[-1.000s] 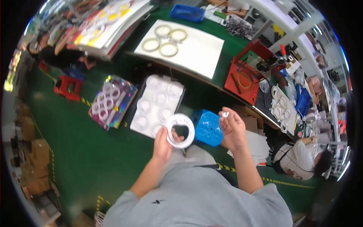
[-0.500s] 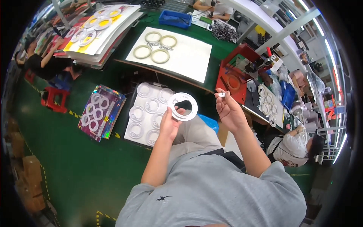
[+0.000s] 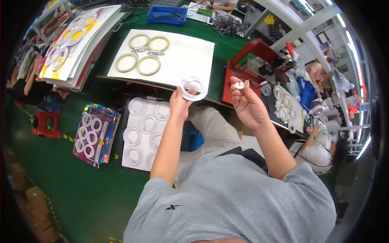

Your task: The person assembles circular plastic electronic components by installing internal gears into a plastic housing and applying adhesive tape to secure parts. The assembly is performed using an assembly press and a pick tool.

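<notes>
My left hand (image 3: 179, 105) is closed on the near-left edge of a white plastic ring (image 3: 204, 90), which appears tilted over the front edge of the table. In my right hand (image 3: 250, 108), a small white toothed gear (image 3: 239, 85) is pinched between thumb and fingers. The two hands are apart, the gear to the right of the ring. Beyond the ring, a white board (image 3: 184, 52) on the green table bears several pale yellowish rings (image 3: 148, 73), with small metallic pieces (image 3: 156, 53) lying among them.
Left of my legs, a white-topped tray (image 3: 139, 162) holds several clear rings. Beside it stands a shiny stack of sheets (image 3: 97, 152) with more rings. A red metal fixture (image 3: 239, 65) is on the right. A blue bin (image 3: 167, 16) sits at the back. Other people work around.
My view has shifted, so the table sits nearer. The ring in my left hand has moved forward to the table's edge and tilted. The gear stays pinched in my right hand.
</notes>
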`<action>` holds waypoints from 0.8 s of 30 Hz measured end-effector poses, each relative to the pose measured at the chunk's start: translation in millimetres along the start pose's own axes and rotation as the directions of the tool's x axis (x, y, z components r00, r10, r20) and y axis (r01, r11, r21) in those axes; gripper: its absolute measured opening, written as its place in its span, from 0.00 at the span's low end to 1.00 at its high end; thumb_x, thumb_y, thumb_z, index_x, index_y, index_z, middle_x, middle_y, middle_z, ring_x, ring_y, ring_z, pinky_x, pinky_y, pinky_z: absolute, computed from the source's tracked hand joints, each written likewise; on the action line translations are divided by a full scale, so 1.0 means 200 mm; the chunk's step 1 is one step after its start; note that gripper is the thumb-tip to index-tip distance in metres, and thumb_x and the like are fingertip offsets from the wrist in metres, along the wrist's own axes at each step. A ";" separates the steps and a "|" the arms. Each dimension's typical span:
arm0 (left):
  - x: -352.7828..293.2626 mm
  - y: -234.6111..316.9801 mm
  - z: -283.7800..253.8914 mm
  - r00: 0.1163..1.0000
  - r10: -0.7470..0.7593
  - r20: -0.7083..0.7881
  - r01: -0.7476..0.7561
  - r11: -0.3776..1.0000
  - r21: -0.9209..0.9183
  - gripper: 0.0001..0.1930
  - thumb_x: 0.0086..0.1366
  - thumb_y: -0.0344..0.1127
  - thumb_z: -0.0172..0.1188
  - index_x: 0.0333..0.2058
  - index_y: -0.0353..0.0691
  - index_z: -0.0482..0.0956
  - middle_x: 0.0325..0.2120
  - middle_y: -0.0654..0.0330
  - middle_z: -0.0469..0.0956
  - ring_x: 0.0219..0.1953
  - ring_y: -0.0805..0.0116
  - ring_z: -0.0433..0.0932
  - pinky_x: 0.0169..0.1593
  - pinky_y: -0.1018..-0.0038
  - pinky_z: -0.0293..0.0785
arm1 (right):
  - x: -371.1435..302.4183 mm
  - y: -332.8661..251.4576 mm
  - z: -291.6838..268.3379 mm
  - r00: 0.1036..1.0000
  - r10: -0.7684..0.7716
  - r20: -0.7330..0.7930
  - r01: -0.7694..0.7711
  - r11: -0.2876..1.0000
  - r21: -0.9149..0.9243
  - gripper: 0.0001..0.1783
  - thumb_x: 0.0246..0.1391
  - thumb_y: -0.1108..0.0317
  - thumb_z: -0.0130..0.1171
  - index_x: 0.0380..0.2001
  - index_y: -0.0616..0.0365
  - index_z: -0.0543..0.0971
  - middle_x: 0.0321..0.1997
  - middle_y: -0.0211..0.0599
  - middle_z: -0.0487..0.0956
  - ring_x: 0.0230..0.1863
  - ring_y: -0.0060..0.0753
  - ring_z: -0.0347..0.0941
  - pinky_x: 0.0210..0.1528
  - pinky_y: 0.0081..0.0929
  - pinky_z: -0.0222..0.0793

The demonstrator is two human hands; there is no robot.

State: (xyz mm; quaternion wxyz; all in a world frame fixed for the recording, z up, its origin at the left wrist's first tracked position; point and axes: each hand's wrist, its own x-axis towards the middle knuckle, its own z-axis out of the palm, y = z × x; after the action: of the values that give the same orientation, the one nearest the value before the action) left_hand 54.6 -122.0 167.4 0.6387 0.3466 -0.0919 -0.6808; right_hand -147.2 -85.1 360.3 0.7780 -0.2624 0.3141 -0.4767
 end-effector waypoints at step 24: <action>0.34 -0.23 -0.03 0.943 0.328 -0.052 -0.239 0.778 0.581 0.16 0.71 0.35 0.58 0.47 0.30 0.66 0.23 0.47 0.82 0.17 0.65 0.81 0.20 0.77 0.76 | 0.72 0.15 -1.10 0.934 -0.172 0.314 0.121 0.977 0.173 0.24 0.68 0.69 0.54 0.64 0.67 0.68 0.58 0.49 0.77 0.53 0.35 0.80 0.58 0.28 0.77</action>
State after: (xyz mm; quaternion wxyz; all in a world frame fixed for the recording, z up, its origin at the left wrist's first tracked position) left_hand 24.3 -175.3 113.3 0.6069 0.5529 -0.2927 -0.4902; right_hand -242.5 -226.9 159.6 0.7991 -0.3011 0.1230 -0.5056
